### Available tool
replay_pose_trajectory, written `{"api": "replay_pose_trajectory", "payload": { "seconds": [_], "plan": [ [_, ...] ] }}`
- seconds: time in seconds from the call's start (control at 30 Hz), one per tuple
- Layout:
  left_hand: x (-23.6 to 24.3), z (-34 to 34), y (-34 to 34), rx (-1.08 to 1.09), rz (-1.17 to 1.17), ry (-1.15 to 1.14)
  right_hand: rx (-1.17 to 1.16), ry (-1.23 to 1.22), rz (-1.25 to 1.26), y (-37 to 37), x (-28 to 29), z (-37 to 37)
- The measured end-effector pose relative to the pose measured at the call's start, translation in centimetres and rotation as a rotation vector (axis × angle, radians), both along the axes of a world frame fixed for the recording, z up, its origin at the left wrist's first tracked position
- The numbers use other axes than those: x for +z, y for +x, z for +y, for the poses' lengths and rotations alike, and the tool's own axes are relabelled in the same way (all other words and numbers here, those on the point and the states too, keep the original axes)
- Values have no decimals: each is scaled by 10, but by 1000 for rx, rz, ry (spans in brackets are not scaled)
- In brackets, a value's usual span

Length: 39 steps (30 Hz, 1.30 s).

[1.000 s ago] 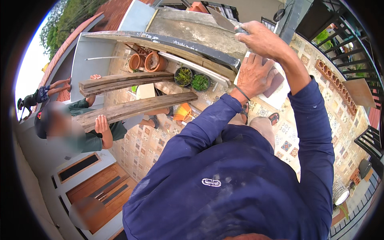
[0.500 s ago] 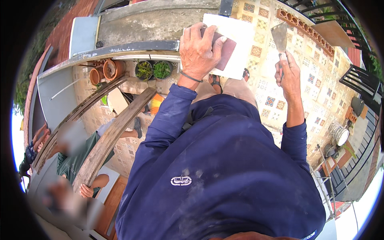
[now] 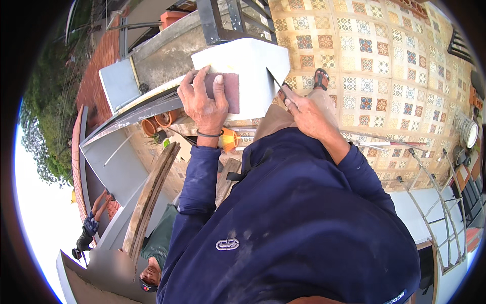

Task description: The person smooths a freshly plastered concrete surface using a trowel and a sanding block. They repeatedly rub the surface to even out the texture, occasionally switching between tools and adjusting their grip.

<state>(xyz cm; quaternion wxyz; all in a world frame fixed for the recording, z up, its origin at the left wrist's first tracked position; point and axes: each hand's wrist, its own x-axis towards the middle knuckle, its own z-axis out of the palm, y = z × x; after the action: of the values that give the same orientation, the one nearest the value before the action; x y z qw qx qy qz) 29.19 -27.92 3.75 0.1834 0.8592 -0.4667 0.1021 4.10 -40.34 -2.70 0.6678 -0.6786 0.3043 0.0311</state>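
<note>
Outdoors, a worker (image 3: 283, 218) in a navy top bends over a white block (image 3: 253, 55) beside a black metal railing (image 3: 210, 25), above a patterned tile floor (image 3: 374, 66). The left hand (image 3: 202, 106), fingers spread and partly bent, lies over a maroon sheet (image 3: 231, 96) against the block; whether it pinches the sheet or merely presses it cannot be told. The right hand (image 3: 306, 114) is wrapped around a putty knife (image 3: 274, 78), its thin blade seen edge-on at the block, contact unclear. A corner digging in could gouge the white surface, while a hard push leftward might send the blade skidding toward the other hand. The sheet could slide away if pressure on it slackens. A loosened grip may drop the knife near the sandalled foot (image 3: 321, 78) below; wooden beams (image 3: 152, 197) by a co-worker (image 3: 163, 228) pose a knock risk at left.
</note>
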Motion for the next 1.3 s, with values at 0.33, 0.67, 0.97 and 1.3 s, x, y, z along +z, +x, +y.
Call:
{"api": "replay_pose_trajectory", "payload": {
  "seconds": [0.33, 0.67, 0.97, 1.3],
  "plan": [
    [4, 3, -4, -5, -2, 67, 70, -53, 55, 26, -15, -28],
    [5, 3, -5, 6, 12, 92, 65, -56, 45, 48, -22, -52],
    [8, -1, -7, 19, 39, 95, 95, -120, 114, 25, -62, -30],
    [7, 2, -5, 31, 58, 76, -164, 32, -215, -3, -52, -53]
  ]
}}
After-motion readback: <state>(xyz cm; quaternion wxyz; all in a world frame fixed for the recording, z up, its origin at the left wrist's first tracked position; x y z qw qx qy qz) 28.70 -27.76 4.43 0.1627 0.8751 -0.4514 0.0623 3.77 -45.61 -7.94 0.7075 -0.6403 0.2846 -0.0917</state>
